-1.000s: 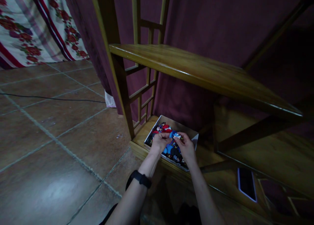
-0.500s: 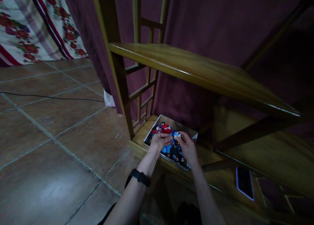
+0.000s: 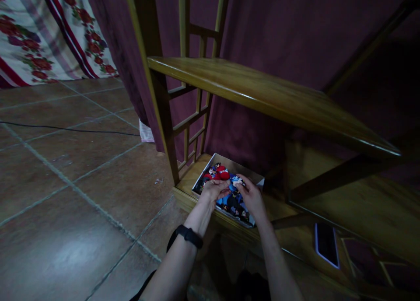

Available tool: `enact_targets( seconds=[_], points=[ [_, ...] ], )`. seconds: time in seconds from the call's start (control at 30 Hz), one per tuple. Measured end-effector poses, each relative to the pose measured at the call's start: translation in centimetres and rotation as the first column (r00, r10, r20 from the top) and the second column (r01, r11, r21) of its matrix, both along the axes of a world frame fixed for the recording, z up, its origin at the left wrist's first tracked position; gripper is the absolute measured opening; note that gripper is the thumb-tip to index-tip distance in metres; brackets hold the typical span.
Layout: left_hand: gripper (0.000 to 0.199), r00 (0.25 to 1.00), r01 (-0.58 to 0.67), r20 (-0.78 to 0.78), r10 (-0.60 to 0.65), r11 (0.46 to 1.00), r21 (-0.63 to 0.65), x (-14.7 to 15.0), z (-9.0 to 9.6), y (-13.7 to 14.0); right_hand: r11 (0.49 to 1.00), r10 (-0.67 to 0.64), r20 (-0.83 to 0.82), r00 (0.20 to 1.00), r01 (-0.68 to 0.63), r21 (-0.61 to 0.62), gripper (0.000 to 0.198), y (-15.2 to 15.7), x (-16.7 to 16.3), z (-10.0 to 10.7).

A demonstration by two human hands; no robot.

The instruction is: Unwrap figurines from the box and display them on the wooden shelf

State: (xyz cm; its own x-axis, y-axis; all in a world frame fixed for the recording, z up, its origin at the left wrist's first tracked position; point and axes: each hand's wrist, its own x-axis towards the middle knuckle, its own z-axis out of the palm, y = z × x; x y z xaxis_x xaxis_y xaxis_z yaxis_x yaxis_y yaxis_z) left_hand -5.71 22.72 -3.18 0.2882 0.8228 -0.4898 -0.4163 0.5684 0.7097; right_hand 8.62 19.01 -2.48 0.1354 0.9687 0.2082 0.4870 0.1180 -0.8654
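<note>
A shallow white-edged box on the low shelf holds several small dolls or figurines, too small to make out exactly. My right hand is closed on a blue-and-white figurine over the box. From the other side my left hand reaches in, its fingers closed at that figurine's edge; its fingertips are partly hidden, and it seems to grip it too. Red figurines lie just beyond my left hand. Darker figurines fill the near part of the box, below my hands.
An upper wooden shelf juts out above the box. A lattice side panel stands at its left. On the lower shelf to the right lies a phone. A dark cable crosses the tiled floor.
Both hands stay over the box with the blue-and-white figurine, which has shifted and turned slightly. The red figurines show a little differently beside my left hand.
</note>
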Motion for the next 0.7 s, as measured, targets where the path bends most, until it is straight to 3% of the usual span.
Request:
enact_targets(
  seconds=[0.33,0.7],
  points=[
    [0.029,0.999,-0.015,0.046,0.014,1.0,0.027,0.36,0.59,-0.39,0.99,-0.088,-0.273,0.958,0.055,-0.129,0.044,0.52,0.04,-1.03],
    [0.025,0.994,-0.003,0.11,0.006,1.0,-0.026,0.09,0.55,-0.33,0.992,-0.104,-0.4,0.911,0.069,-0.102,0.043,0.6,0.07,-0.41]
  ],
)
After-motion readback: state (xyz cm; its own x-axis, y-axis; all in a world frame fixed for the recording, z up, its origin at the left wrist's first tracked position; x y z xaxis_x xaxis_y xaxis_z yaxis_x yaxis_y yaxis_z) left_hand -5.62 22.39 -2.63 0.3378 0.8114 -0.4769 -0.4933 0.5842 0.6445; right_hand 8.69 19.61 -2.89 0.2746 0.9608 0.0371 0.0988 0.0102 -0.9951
